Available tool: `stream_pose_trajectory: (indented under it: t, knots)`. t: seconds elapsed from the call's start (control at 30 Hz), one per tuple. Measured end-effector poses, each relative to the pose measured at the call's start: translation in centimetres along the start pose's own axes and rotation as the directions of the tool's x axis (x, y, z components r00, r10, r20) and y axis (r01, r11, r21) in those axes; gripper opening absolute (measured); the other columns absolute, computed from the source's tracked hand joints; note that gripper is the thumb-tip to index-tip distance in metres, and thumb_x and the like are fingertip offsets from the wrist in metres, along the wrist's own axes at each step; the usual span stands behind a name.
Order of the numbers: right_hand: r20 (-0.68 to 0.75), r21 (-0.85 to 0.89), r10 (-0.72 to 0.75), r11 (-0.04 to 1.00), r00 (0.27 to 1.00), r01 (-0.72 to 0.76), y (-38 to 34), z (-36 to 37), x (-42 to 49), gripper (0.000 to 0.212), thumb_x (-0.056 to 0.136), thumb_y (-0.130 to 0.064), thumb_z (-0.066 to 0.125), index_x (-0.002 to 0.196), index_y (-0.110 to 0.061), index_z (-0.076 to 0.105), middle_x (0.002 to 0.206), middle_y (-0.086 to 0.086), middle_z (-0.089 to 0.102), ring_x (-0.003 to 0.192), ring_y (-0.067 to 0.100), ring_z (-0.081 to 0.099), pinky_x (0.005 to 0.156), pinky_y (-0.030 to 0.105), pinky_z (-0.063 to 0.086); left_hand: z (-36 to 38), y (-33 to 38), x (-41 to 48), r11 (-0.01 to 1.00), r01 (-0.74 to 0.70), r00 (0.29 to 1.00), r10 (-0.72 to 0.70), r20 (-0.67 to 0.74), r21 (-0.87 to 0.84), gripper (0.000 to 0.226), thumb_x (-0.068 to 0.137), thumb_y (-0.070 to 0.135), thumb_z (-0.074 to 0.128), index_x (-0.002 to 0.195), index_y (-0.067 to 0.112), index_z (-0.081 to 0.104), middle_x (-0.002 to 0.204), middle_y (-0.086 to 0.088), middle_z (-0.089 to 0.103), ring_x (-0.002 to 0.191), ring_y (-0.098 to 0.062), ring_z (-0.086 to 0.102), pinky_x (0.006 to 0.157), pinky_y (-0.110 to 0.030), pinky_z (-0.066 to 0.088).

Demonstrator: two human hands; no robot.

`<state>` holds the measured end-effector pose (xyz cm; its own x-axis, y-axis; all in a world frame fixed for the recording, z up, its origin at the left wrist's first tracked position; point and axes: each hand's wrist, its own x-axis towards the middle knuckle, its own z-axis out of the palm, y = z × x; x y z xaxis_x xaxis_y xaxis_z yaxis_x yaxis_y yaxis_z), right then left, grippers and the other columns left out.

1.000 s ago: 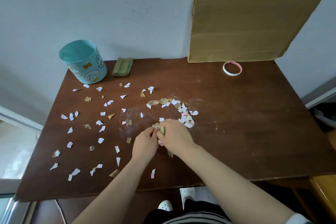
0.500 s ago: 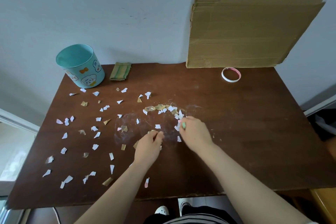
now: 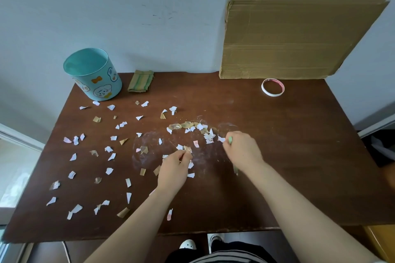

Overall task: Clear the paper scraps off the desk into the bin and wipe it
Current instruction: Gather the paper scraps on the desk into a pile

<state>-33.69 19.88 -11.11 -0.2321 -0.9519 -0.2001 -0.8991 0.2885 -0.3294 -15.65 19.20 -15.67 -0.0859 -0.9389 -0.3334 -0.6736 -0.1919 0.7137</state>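
Note:
Several white, tan and pink paper scraps [image 3: 109, 149] lie scattered over the left and middle of the brown desk [image 3: 299, 156]. A denser arc of scraps [image 3: 192, 127] sits mid-desk. My left hand [image 3: 174, 168] pinches scraps near the desk's middle. My right hand [image 3: 242, 151] lies to the right of it, fingers curled round a few scraps with a green bit showing at the fingertips. The teal bin [image 3: 92, 73] with cartoon stickers stands upright at the back left. A folded green-striped cloth [image 3: 141, 81] lies beside the bin.
A flattened cardboard sheet [image 3: 299, 36] leans against the wall at the back right. A white tape ring [image 3: 273, 87] lies in front of it. White smears mark the desk's middle. My feet show below the front edge.
My two hands have separated: the right one moved right and away from me along the scrap arc, the left one stayed near the middle gathering scraps.

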Motion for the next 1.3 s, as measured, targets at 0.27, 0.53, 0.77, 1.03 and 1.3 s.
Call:
stream_pose_trajectory:
  t: [0.27,0.53,0.77,1.03,1.3]
  knots:
    - [0.088,0.161,-0.333,0.935,0.939,0.316,-5.4,3.6,-2.2,0.017,0.095,-0.02,0.042,0.088,-0.011,0.055,0.095,0.003,0.054,0.086,0.028,0.056,0.067,0.033,0.04,-0.8,-0.4,0.2,1.0,0.019,0.999,-0.019,-0.038,-0.004,0.032,0.097,0.03,0.042,0.073,0.014,0.057,0.071,-0.006,0.064,0.06,-0.013,0.053,0.054,-0.027,0.036]
    - [-0.104,0.061,-0.05,0.997,0.993,0.056,1.3,-2.0,2.4,0.018,0.095,-0.019,0.046,0.095,-0.011,0.062,0.091,0.003,0.049,0.082,0.027,0.056,0.067,0.03,0.037,-0.4,0.8,0.5,1.0,-0.008,1.0,0.008,-0.011,-0.001,0.028,0.097,0.034,0.043,0.085,0.018,0.062,0.073,0.0,0.063,0.062,-0.01,0.055,0.052,-0.022,0.038]
    - [0.001,-0.065,-0.057,0.996,0.998,0.057,-0.5,0.5,3.2,0.031,0.098,-0.023,0.038,0.104,-0.007,0.064,0.104,0.01,0.055,0.093,0.03,0.058,0.077,0.033,0.042,0.0,1.6,1.0,0.998,-0.033,0.999,0.032,0.017,0.054,0.028,0.097,0.035,0.041,0.083,0.019,0.059,0.067,-0.001,0.059,0.051,-0.008,0.046,0.049,-0.022,0.035]
    - [-0.006,0.048,-0.243,0.969,0.97,0.243,-4.2,0.9,3.2,0.03,0.099,-0.022,0.036,0.074,-0.012,0.048,0.082,0.002,0.042,0.072,0.023,0.05,0.063,0.03,0.033,-0.2,1.0,1.4,1.0,0.006,0.999,-0.006,-0.035,0.002,0.029,0.096,0.034,0.046,0.082,0.015,0.063,0.067,-0.005,0.062,0.051,-0.007,0.048,0.053,-0.024,0.037]
    - [-0.075,0.09,0.005,0.996,0.997,0.002,0.9,-1.4,5.0,0.027,0.097,-0.024,0.044,0.093,-0.005,0.063,0.093,0.01,0.06,0.087,0.028,0.062,0.074,0.033,0.046,0.6,1.8,2.2,0.999,0.041,0.999,-0.041,-0.034,-0.003,0.032,0.096,0.035,0.044,0.085,0.011,0.062,0.069,-0.003,0.059,0.055,-0.01,0.046,0.055,-0.026,0.036]
